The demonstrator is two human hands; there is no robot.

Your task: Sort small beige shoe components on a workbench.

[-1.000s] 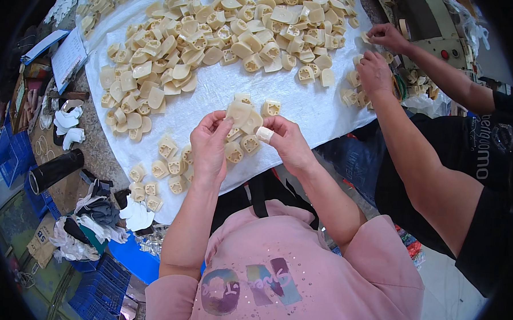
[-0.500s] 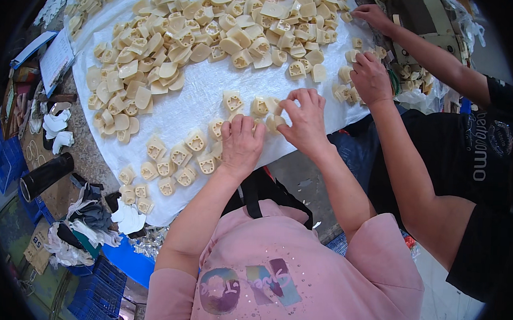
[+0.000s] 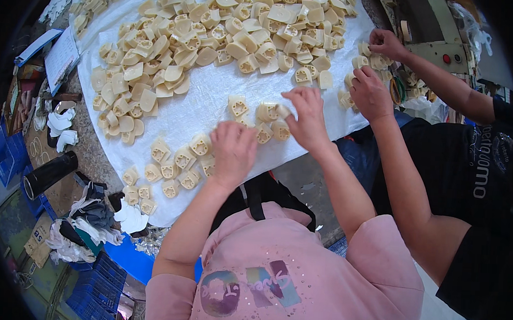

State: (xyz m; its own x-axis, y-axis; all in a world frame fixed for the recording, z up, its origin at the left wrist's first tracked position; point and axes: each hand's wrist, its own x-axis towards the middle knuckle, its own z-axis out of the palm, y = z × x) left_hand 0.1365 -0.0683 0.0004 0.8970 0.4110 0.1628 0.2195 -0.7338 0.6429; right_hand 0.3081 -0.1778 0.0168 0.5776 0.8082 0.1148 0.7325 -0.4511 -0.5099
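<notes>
My left hand (image 3: 232,151) lies palm down on the white sheet (image 3: 207,98), its curled fingers over small cream plastic parts (image 3: 179,162) set out in rows; what it holds is hidden. My right hand (image 3: 307,117) reaches further right and pinches one cream part (image 3: 282,111) at the end of a short row (image 3: 265,121). A big loose heap of the same parts (image 3: 216,38) covers the far half of the sheet.
A co-worker in a black shirt stands at my right, both hands (image 3: 371,94) in parts at the sheet's right edge. A black cylinder (image 3: 50,175), rags (image 3: 88,218) and blue crates (image 3: 99,290) sit at the left. A clipboard (image 3: 60,57) lies far left.
Both my hands came down from holding a part in the air to the sheet. The right hand moved out to the right; the left hand now rests over the rows.
</notes>
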